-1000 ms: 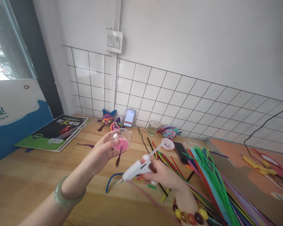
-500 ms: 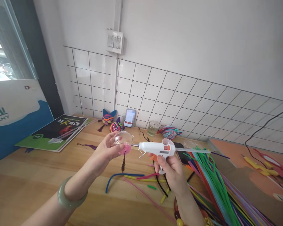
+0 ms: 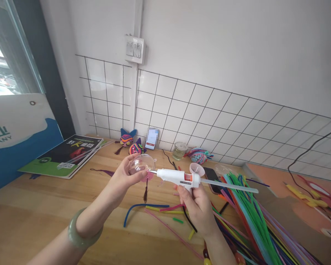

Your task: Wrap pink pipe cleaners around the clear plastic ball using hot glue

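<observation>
My left hand (image 3: 124,177) is closed round a clear plastic ball (image 3: 141,163) with a pink coiled disc (image 3: 148,177) under it and a dark tassel (image 3: 145,191) hanging down. My right hand (image 3: 196,204) grips a white glue gun (image 3: 177,177) held level above the wooden table (image 3: 44,198). Its nozzle points left and touches the pink disc at the ball's lower edge. A clear glue stick (image 3: 231,186) sticks out of the gun's back to the right.
A big bundle of coloured pipe cleaners (image 3: 253,221) lies at right, with loose bent ones (image 3: 143,208) under my hands. A phone (image 3: 212,176), pink cup (image 3: 197,169), glass jar (image 3: 179,150), woven figures (image 3: 127,139) and a booklet (image 3: 66,152) lie along the tiled wall.
My right hand lifted the glue gun off the table, turned it level and brought its nozzle left to the pink disc. My left hand tilted the ball slightly.
</observation>
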`<state>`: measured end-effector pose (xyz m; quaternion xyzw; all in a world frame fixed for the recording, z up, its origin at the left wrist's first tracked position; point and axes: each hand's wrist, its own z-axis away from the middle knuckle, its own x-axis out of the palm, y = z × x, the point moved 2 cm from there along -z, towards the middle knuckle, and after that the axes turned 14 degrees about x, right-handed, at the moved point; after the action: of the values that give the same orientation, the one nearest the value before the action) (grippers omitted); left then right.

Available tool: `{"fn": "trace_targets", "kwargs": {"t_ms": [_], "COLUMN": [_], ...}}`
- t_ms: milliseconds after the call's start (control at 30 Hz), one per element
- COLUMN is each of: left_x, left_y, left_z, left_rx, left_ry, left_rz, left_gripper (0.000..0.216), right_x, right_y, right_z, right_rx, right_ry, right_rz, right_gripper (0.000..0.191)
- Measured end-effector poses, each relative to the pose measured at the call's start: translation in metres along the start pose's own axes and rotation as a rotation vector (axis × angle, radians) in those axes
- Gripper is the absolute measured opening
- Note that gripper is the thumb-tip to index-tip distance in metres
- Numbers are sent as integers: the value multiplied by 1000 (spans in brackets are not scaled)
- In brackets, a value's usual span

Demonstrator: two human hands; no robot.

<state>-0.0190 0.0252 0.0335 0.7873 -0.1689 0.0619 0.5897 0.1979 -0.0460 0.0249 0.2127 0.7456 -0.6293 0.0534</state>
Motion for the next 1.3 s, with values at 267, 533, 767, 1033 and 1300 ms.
{"fn": "trace_targets", "kwargs": {"t_ms": [267, 533, 767, 1033, 1300], "left_x": [0, 1, 2, 2, 4], "left_y": [0, 1, 0, 1, 3], "left_z": [-1, 0, 0, 1, 0], "left_rx": [0, 1, -7, -14, -16], "left_ry": [4, 12, 4, 7, 5], "left_rz": [-15, -6, -13, -22, -12], "left_gripper": [67, 69, 68, 72, 69], "right_x": [1, 0, -1, -2, -2], "right_y": [3, 1, 1, 0, -5], "right_z": [0, 2, 2, 1, 2], "right_rx": [-8, -27, -20, -24, -52], "right_ry": [15, 41, 27, 22, 46], "right_rz": [8, 2, -7, 6, 13], "right_gripper": [36, 33, 33, 33, 30]}}
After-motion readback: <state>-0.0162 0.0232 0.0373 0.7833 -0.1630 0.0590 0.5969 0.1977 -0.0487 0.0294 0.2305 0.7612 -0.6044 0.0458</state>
